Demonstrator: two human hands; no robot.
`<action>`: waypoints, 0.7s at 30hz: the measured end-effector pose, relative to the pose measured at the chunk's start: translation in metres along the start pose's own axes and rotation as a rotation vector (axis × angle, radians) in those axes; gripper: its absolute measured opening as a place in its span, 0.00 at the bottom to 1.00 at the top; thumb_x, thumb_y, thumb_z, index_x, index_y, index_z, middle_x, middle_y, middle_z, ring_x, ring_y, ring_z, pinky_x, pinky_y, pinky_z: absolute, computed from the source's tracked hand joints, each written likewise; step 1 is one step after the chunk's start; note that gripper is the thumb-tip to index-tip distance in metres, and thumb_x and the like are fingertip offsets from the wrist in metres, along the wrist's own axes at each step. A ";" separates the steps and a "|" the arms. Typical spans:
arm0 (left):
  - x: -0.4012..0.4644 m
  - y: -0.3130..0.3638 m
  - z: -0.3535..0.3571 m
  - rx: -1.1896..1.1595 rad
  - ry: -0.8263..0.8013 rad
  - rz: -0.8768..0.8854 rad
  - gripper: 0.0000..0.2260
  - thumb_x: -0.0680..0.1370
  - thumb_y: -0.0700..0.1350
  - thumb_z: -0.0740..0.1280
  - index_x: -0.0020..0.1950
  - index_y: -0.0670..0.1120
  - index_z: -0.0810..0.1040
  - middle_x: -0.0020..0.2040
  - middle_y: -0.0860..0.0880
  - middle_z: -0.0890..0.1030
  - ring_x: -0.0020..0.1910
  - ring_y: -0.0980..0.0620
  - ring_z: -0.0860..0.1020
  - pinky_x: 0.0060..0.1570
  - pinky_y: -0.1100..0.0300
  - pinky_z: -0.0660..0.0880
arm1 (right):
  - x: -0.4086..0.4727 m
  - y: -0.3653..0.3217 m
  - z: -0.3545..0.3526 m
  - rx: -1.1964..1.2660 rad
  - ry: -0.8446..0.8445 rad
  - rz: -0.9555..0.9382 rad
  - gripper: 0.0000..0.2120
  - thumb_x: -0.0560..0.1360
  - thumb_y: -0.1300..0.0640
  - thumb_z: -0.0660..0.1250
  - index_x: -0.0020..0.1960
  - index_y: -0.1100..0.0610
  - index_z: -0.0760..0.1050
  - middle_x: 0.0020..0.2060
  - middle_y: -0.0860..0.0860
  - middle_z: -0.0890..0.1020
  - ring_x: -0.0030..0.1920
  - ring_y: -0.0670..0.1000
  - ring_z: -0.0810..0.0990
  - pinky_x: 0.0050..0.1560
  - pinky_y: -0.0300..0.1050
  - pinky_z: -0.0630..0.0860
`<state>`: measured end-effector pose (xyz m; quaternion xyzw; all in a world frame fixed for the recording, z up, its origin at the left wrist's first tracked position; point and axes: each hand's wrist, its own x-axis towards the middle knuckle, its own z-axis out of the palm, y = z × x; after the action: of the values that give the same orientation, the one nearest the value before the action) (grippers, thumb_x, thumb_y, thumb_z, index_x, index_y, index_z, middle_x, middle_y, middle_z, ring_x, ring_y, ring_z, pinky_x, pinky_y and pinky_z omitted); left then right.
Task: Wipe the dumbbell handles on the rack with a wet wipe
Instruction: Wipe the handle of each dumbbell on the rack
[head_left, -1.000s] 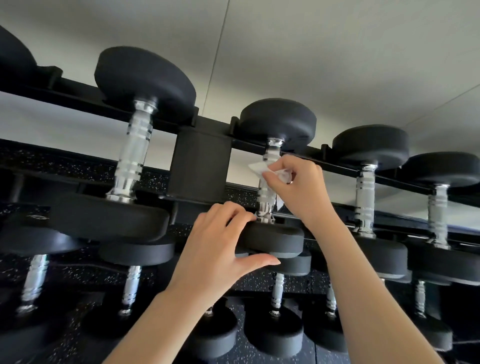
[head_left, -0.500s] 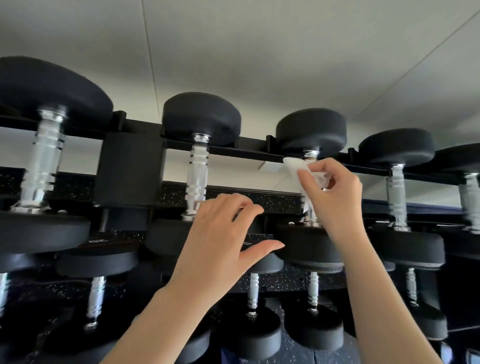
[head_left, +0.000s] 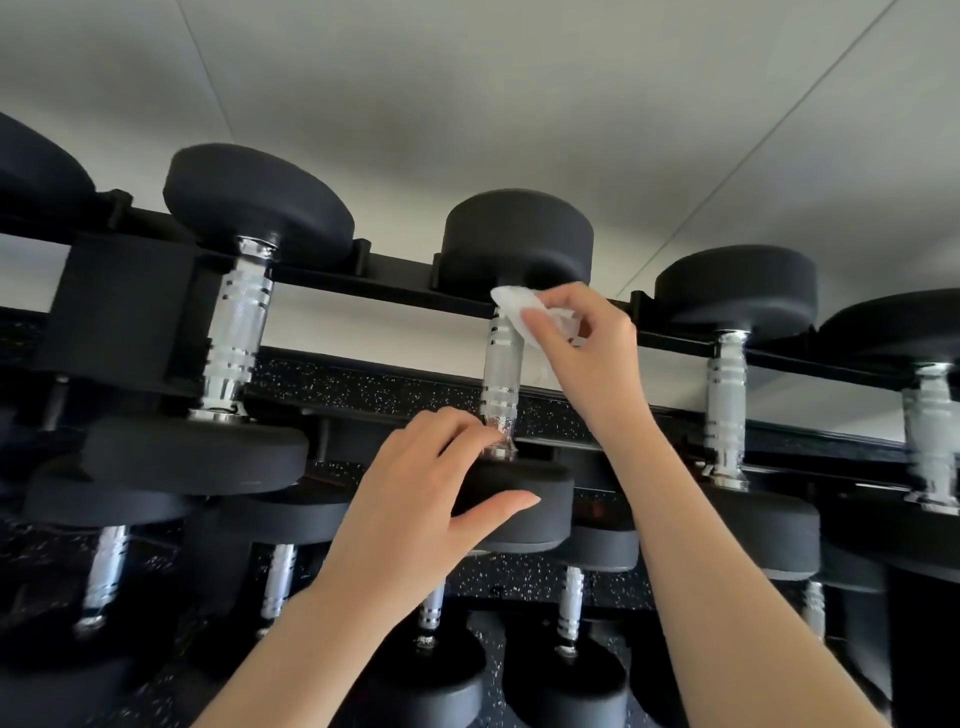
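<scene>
wet wipe (head_left: 519, 306) pinched in right hand (head_left: 587, 353) fingers (head_left: 540, 325)

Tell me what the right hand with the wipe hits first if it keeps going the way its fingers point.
The right hand points up and left, with the wet wipe leading. It would most likely meet the top of the chrome handle, right under the upper dumbbell head. Depth is unclear.

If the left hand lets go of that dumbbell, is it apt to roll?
Probably not: the dumbbell sits across the rack rails, its far head between stops. It looks heavy. The wet wipe in the right hand likely pushes only lightly.
</scene>
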<state>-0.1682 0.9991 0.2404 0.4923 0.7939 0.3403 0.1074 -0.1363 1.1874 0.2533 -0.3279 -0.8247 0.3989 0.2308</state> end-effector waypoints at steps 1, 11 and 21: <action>-0.002 0.001 0.000 0.005 0.004 -0.016 0.22 0.75 0.62 0.61 0.56 0.47 0.78 0.52 0.55 0.76 0.51 0.54 0.74 0.51 0.58 0.70 | 0.003 0.000 0.006 -0.008 0.000 -0.018 0.04 0.74 0.57 0.68 0.48 0.55 0.78 0.40 0.39 0.77 0.40 0.32 0.73 0.39 0.25 0.68; -0.019 -0.002 0.002 -0.034 0.074 -0.078 0.21 0.74 0.61 0.62 0.58 0.47 0.79 0.53 0.56 0.76 0.52 0.57 0.73 0.53 0.59 0.68 | 0.004 0.006 0.034 -0.070 0.252 -0.015 0.05 0.73 0.60 0.69 0.47 0.61 0.78 0.48 0.53 0.76 0.45 0.44 0.73 0.45 0.27 0.68; -0.020 -0.003 0.003 -0.062 0.066 -0.092 0.21 0.74 0.61 0.63 0.57 0.47 0.78 0.53 0.55 0.76 0.52 0.56 0.73 0.54 0.57 0.68 | -0.026 -0.004 0.004 -0.137 -0.198 0.106 0.03 0.72 0.56 0.70 0.43 0.54 0.77 0.41 0.42 0.78 0.41 0.36 0.72 0.38 0.27 0.65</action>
<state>-0.1591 0.9824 0.2326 0.4404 0.8079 0.3752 0.1119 -0.1226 1.1643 0.2512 -0.3451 -0.8502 0.3839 0.1038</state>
